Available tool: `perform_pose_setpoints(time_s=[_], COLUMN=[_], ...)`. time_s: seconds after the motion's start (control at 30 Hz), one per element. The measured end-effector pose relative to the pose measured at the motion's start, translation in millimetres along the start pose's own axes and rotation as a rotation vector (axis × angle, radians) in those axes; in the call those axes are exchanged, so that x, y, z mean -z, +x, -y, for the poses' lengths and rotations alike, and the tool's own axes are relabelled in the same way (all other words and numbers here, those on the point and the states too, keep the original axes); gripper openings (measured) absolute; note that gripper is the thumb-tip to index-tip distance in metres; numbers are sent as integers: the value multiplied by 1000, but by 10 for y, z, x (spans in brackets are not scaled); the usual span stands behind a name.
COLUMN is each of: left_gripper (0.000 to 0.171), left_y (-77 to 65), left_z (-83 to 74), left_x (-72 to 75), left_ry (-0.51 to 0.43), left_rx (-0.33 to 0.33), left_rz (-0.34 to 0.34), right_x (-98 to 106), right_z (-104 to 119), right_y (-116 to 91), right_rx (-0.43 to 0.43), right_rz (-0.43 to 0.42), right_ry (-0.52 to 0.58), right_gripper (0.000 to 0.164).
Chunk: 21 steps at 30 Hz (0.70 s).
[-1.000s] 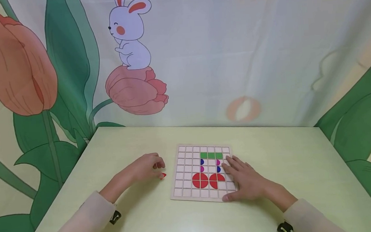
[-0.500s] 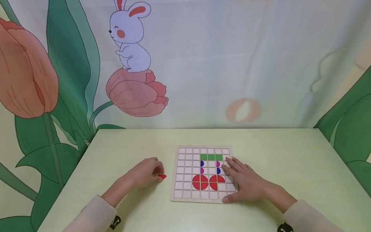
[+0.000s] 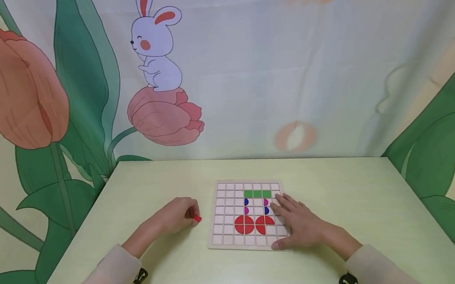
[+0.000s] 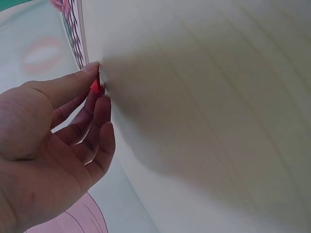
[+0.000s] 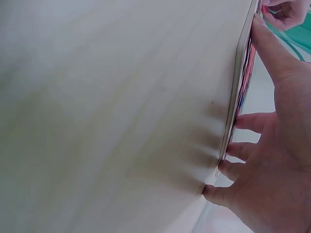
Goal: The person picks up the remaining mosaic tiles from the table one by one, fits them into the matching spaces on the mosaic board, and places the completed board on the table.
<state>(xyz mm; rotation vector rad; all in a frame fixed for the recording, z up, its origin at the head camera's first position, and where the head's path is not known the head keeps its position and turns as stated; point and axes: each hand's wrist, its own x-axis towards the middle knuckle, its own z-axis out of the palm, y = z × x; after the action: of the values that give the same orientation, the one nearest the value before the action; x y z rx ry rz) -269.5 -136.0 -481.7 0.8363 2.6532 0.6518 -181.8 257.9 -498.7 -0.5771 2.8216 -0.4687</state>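
My left hand [image 3: 178, 216] pinches a small red tile [image 3: 197, 219] between thumb and fingertips, just left of the gridded board. In the left wrist view the red tile [image 4: 95, 86] shows below the thumb tip, close to the tabletop. The pale square board [image 3: 218, 218] lies flat. My right hand [image 3: 302, 224] rests along its right edge, fingers spread and thumb at the near right corner. On the board sit a full red circle of quarter tiles [image 3: 244, 224] and a three-quarter red circle [image 3: 261, 222], its lower right cell uncovered.
Green square tiles [image 3: 257, 194] form a row near the board's far side. Blue half-circle tiles [image 3: 266, 210] and magenta half-circle tiles [image 3: 266, 202] lie below them. A pale table [image 3: 173, 269] ends at a printed curtain [image 3: 240, 92] behind.
The left fingers have drawn in on the red tile, and that hand has shifted slightly toward me. The right hand stays on the board's edge. The head view has tilted a little.
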Motion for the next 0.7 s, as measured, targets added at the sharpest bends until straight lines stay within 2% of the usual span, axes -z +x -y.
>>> perform_pose_setpoints(time_s=[0.13, 0.3, 0.5, 0.7], left_gripper=[17, 14, 7, 8], left_y=[3, 54, 167, 294], left_z=[-15, -105, -334, -572], left_x=[7, 27, 58, 32], left_ry=[-37, -37, -72, -108], left_rx=[-35, -78, -149, -200], left_rz=[18, 41, 26, 15], right_x=[-5, -19, -15, -11], right_z=[-13, -24, -13, 0], right_y=[10, 13, 9, 15], right_rx=[-6, -5, -19, -14], right_rz=[-2, 4, 4, 12], right_ry=[-8, -16, -25, -16], right_gripper=[117, 118, 119, 119])
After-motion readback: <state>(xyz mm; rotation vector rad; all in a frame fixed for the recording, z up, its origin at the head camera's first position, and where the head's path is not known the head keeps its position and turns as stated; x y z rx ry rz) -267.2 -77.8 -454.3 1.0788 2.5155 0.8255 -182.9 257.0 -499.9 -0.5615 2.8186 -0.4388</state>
